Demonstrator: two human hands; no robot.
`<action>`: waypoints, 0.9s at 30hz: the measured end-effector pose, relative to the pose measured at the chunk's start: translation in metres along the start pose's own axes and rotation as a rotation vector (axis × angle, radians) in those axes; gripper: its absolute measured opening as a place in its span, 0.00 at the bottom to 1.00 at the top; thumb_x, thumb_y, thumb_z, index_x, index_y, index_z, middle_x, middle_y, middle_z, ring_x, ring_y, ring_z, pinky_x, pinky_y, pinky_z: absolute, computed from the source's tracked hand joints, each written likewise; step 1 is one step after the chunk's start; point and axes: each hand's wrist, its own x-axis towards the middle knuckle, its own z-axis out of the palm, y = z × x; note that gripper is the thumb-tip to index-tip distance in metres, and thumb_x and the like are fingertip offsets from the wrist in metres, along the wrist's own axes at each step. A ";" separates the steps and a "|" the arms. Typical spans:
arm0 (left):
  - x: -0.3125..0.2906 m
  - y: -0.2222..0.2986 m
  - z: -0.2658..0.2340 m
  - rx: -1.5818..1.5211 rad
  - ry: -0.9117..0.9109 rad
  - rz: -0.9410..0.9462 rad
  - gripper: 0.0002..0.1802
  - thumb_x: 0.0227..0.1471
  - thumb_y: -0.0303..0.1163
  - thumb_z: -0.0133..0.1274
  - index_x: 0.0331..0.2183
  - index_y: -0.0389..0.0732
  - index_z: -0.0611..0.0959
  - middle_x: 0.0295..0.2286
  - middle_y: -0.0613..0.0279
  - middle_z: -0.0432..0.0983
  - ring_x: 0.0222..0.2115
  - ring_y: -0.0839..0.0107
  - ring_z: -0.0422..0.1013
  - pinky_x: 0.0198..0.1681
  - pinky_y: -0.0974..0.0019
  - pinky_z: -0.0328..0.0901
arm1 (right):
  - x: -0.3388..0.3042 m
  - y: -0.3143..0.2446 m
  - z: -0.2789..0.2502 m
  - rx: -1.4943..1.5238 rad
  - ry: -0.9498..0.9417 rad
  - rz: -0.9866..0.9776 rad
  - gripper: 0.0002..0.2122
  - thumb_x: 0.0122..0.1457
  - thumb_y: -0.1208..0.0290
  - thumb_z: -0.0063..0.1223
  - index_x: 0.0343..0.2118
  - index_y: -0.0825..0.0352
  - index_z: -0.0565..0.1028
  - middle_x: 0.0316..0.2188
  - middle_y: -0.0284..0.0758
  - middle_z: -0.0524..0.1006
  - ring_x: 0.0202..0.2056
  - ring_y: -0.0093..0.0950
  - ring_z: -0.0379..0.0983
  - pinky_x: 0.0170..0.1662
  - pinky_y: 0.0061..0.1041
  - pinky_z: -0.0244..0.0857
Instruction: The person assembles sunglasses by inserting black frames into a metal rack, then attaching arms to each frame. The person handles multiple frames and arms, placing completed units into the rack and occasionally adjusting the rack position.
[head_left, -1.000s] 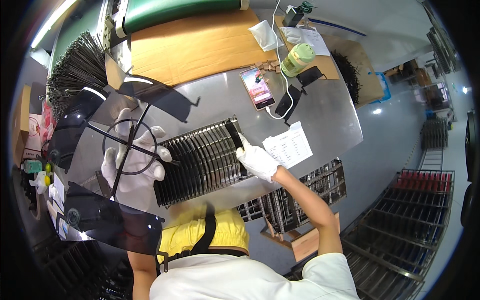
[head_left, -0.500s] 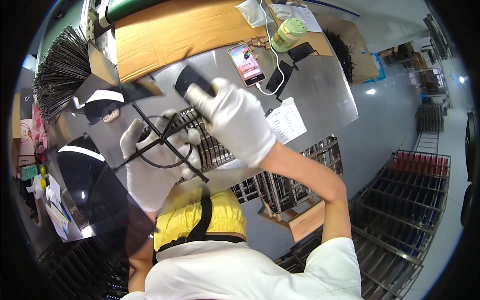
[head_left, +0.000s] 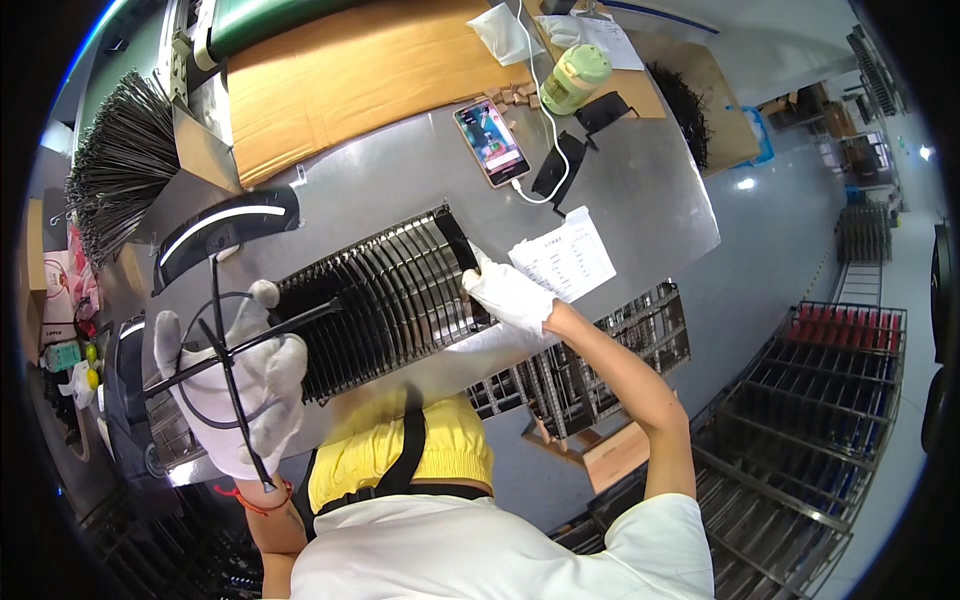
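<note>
Your left hand (head_left: pixel 262 385) holds black wire frame (head_left: pixel 224 355) by rack's (head_left: pixel 400 300) left end; right hand (head_left: pixel 508 294) touches dark blade (head_left: pixel 456 240) at right end, grip unclear. Printed sheet (head_left: pixel 567 256), phone (head_left: pixel 490 142): lettering tiny.

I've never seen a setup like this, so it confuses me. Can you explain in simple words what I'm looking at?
There's no machine: a person is using their own hands, seen from a wide fisheye camera worn on their head and looking down, so straight edges bend. The white-gloved left hand carries a thin black cross-shaped frame with a ring; its exact grip is hard to see. A dark curved plate shows beside it; I can't tell whether it's attached. The white-gloved right hand has its fingers at a flat black strip, at the right end of a slatted silver metal rack. That sits on a shiny grey metal table, along with a rectangular phone with a lit screen and white printed paper.
</note>
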 end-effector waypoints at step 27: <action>-0.019 -0.019 0.020 0.024 0.006 0.476 0.18 0.67 0.37 0.39 0.50 0.36 0.57 0.14 0.64 0.62 0.07 0.78 0.62 0.09 0.79 0.60 | -0.001 0.015 -0.006 0.078 0.143 -0.047 0.25 0.64 0.67 0.39 0.63 0.72 0.57 0.47 0.60 0.71 0.27 0.46 0.77 0.38 0.41 0.72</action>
